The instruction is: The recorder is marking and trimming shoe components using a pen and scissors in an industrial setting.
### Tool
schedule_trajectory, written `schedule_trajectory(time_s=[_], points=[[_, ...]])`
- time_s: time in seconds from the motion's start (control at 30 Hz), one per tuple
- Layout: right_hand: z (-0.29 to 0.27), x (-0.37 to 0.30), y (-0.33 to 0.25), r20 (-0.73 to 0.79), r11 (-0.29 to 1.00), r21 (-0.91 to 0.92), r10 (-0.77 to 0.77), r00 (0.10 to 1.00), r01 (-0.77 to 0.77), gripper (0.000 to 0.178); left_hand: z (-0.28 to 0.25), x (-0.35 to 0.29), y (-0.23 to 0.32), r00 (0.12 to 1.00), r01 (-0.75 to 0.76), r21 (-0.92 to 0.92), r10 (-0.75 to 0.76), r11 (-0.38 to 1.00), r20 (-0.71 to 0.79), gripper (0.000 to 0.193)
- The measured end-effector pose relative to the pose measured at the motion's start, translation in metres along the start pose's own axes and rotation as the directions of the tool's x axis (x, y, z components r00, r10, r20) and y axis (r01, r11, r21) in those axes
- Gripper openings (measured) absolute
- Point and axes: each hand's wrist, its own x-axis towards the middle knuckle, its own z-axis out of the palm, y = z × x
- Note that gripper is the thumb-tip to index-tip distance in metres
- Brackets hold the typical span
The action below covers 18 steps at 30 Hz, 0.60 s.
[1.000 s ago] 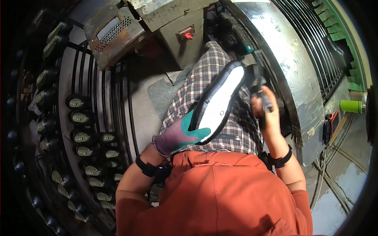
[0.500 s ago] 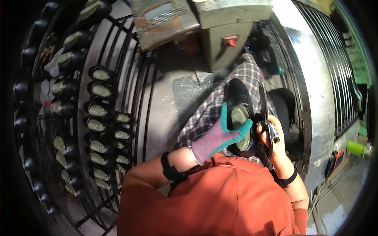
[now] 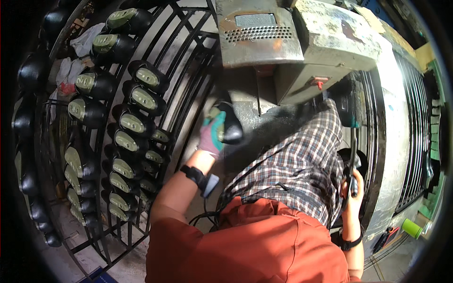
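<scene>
My left hand (image 3: 211,134), in a pink-purple glove with green fingers, grips a black shoe (image 3: 232,123) with a pale green insole. The shoe is held out to the left of my checked-cloth lap, beside the black rack, slightly blurred. Bare, my right hand (image 3: 351,191) is wrapped round a long, thin dark tool (image 3: 353,162) with a short cylinder at its side. It points away from me along the right side of my lap; its exact kind I cannot make out.
At left, a black metal rack (image 3: 181,35) carries rows of black shoes (image 3: 134,121) with green insoles. Ahead stands a metal machine (image 3: 262,35) with a perforated plate and a red switch (image 3: 319,85). A metal-sided bench (image 3: 389,118) with bars runs along the right; near it lies a green cylinder (image 3: 412,228).
My left hand has carried the shoe from over my lap out to the left, towards the rack. The right hand, still holding the dark tool, has shifted right. The view has turned left.
</scene>
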Motion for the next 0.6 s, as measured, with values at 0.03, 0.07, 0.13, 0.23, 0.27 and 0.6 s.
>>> schedule_trajectory(time_s=[0.03,0.07,0.13,0.23,0.27,0.6], points=[[-0.011,-0.001,0.007,-0.042,0.993,-0.117,-0.02,0.999,0.015,0.044,-0.019,0.027,0.002,0.988,-0.029,0.049,0.036,0.998,-0.148,0.037],[-0.022,-0.003,0.012,-0.084,0.972,-0.236,-0.045,0.995,0.024,0.044,-0.035,0.054,0.005,0.954,-0.046,0.099,0.073,0.994,-0.289,0.04],[-0.042,-0.011,0.026,-0.141,0.962,-0.272,-0.011,0.99,-0.028,0.045,-0.081,0.104,0.007,0.848,-0.192,0.115,0.224,0.975,-0.481,0.045],[-0.056,-0.028,0.029,-0.257,0.932,-0.337,0.046,0.965,-0.134,0.043,-0.147,0.148,0.028,0.654,-0.148,0.586,0.524,0.796,-0.546,0.038],[-0.061,-0.023,0.037,-0.188,0.931,-0.354,0.019,0.982,-0.086,0.043,-0.185,0.154,0.043,0.605,-0.277,0.709,0.69,0.649,-0.396,0.036],[-0.047,-0.008,0.01,-0.177,0.955,-0.271,-0.175,0.969,0.123,0.049,-0.278,0.133,0.031,0.468,0.451,0.889,0.826,0.082,-0.314,0.066]])
